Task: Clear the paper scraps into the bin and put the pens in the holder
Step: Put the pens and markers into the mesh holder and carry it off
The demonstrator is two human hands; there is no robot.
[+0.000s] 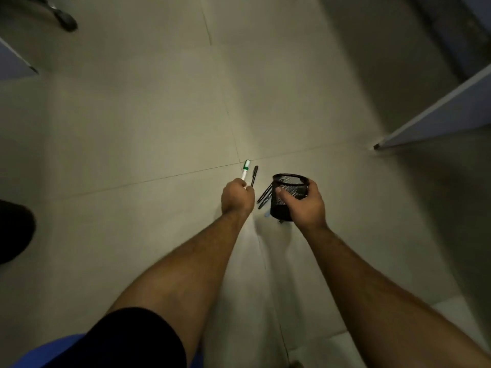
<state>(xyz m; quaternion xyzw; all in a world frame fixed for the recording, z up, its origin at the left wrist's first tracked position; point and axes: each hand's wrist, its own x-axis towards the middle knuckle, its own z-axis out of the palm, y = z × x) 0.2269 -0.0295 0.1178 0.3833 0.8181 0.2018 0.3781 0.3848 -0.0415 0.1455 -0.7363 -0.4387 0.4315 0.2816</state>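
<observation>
My left hand (237, 197) is closed around two pens: a white marker with a green cap (246, 169) and a thin black pen (254, 175), both pointing away from me. My right hand (305, 204) grips a black mesh pen holder (288, 193), tilted with its mouth facing away, just above the tiled floor. Two black pens (264, 198) lie on the floor between my hands, right beside the holder. Something small and pale (267, 214) lies by the holder's base. I see no bin.
The floor is pale tile with dark grout lines (228, 112). A blue panel with a light edge (438, 115) stands at the right, another (13, 62) at the far left. A dark chair caster (65, 21) is top left; a black shape (13, 232) sits at the left edge.
</observation>
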